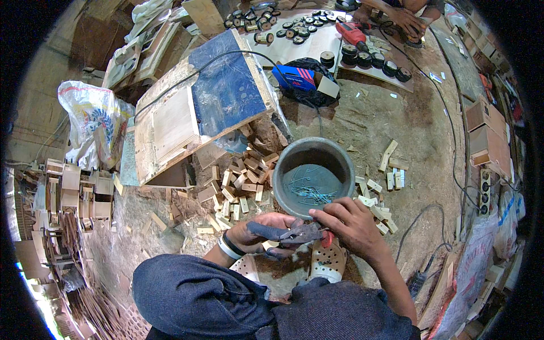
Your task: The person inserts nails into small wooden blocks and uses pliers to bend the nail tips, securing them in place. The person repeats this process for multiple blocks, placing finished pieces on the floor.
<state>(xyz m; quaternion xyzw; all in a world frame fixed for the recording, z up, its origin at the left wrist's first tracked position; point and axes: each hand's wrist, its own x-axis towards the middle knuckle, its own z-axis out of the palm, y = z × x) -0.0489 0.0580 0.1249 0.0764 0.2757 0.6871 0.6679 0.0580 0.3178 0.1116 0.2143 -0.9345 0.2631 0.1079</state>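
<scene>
The right hand (352,222) is closed around the red-handled pliers (303,233), whose grey head points to nine o'clock. The left hand (247,234), palm up with dark covering on its fingers, cups the air just beside that head; whether it pinches anything, I cannot tell.

From the pliers, the grey basin (283,171) stands at twelve o'clock, its near rim close to the right fingertips, with thin wires (313,194) lying well inside its wall. A pile of wooden blocks (243,180) crowds the basin's edge at ten to eleven, below the overhanging lip of a slanted board (226,85). Looser blocks (381,212) lie at two to three. Toward one o'clock, bare floor (365,127) opens out as far as a cable (447,110). At six o'clock, a shoe (328,263) and the denim-covered knees (198,294) close off the near side.
</scene>
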